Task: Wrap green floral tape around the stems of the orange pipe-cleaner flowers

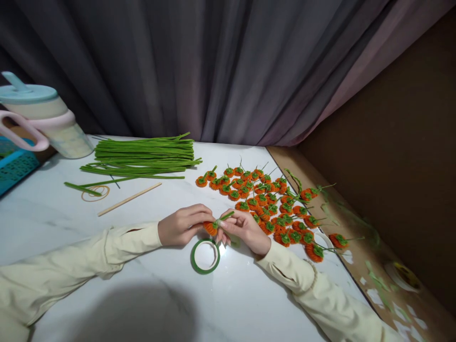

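Observation:
My left hand (185, 225) is closed around one side of a small orange pipe-cleaner fruit (210, 228), shaped like a pumpkin or persimmon. A short green stem (227, 215) sticks up from it to the right. The thumb and fingers of my right hand (245, 230) pinch at the base of that stem; whether tape lies between them I cannot tell. Just below both hands, a roll of green tape (205, 256) lies flat on the white marbled table (149, 275). Many similar orange fruits (261, 199) with green tops and thin wire stems spread out beyond my right hand.
A bundle of green pipe cleaners (142, 154) lies at the back left. Nearer are a wooden stick (129, 199) and rubber bands (95, 194). A handled tumbler (67, 128) and blue basket (17, 166) stand far left. Paper scraps (375, 297) litter the brown surface at right.

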The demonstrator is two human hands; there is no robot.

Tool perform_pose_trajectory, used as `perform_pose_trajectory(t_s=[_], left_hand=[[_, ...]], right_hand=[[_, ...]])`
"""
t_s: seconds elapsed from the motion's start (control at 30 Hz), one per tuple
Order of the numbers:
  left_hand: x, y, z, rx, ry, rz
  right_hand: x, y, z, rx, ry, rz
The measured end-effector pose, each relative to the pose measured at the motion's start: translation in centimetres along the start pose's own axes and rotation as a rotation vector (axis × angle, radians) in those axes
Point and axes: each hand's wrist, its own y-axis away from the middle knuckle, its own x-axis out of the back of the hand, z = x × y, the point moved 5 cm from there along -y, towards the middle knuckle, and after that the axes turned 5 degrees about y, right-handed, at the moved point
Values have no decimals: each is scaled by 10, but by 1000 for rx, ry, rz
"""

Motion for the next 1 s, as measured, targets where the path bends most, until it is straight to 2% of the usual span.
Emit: perform_pose_trajectory(t_s=[0.3, 0.63, 1.0], left_hand=[[-1, 2, -2, 3, 7, -5], [1, 1, -2, 65, 56, 55], [-2, 1, -1, -14, 22, -34]], right_hand=[[0, -1, 2, -6, -10, -49], [2, 0, -2, 34, 47, -2], [6, 2, -2, 49, 113, 65]])
